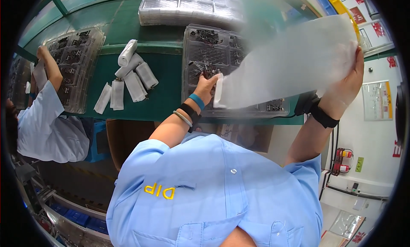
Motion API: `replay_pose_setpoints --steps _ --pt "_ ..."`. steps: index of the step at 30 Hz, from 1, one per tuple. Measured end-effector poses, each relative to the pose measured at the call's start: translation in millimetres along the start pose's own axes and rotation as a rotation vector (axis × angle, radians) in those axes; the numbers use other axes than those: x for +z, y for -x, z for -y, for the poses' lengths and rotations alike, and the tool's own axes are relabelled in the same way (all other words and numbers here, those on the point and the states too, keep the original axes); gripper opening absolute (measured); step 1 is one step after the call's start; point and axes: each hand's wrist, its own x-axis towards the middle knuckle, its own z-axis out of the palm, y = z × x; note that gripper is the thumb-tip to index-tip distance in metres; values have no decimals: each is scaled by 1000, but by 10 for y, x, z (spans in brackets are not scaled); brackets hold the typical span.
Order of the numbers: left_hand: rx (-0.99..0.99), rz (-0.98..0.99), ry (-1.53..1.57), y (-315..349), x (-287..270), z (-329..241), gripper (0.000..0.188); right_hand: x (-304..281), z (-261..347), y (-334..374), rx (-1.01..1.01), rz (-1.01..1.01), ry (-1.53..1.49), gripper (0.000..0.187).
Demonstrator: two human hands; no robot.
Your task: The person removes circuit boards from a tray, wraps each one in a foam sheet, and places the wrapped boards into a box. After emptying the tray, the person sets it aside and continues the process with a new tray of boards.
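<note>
A wide, thin white wrapping sheet (286, 63) is stretched between my hands, part of it blurred. My right hand (348, 82) grips its raised far-right end, the fingers partly hidden behind it. At the other end, my left hand (206, 88) is closed by the sheet's narrow folded edge, its fingertips beside small black parts (207, 69). Under the sheet lies a clear plastic tray (188, 55) with compartments holding black electronic parts. Left of it, several white wrapped bundles (136, 85) lie on the green table, some with metal pins showing at their ends.
Stacked clear trays (188, 10) stand at the back. Another tray stack (85, 72) with black parts is at the left, beside a co-worker in a light blue shirt (51, 123). A cardboard box (128, 138) and a blue bin (98, 140) sit below the table's front edge (166, 115).
</note>
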Motion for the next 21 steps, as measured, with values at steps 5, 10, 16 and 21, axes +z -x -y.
replay_pose_setpoints --steps 5,10,16,21 --pt "146 160 -237 102 -157 54 35 -164 25 -9 -181 109 266 46" --pt "1 534 36 -14 -367 106 37 -706 -136 -84 -27 -21 226 38" --pt "-113 125 -83 112 -66 -89 29 -2640 -773 411 355 -191 158 28" --pt "-116 73 -120 97 -51 -159 22 -3832 -783 1222 587 -698 57 25"
